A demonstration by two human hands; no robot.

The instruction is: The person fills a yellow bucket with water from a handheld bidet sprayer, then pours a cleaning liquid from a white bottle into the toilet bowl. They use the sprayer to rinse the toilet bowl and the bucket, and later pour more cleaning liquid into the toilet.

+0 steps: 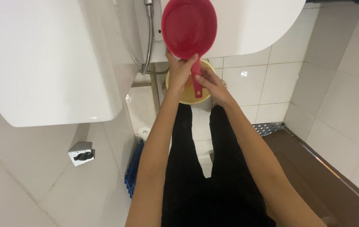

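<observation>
- Sink (40,63) of smooth white ceramic, broad and rounded at the rim, fills the space well to the left of the hands; a small chrome fitting (81,153) sits on the tiled wall below it.
- Blue mat (132,170) with a bumpy texture lies on the floor, low and left of the left forearm.
- A ribbed metal hose (149,40) hangs down just left of the left hand.
- The left hand (180,70) is closed around the neck of a red plastic dipper (189,27), where bowl meets handle, thumb laid across the front.
- The dipper is glossy, with a deep oval bowl and a short flat handle. Its long axis runs almost straight up and down the picture: bowl away from the person, handle pointing back toward them, open side facing the camera.
- The right hand (211,84) touches the handle's lower end, fingers curled loosely against it.
- A round yellow basin (188,93) sits on the floor directly under both hands, partly hidden by them.
- Glossy white wall tiles (339,109) rise to the right of the right arm.
</observation>
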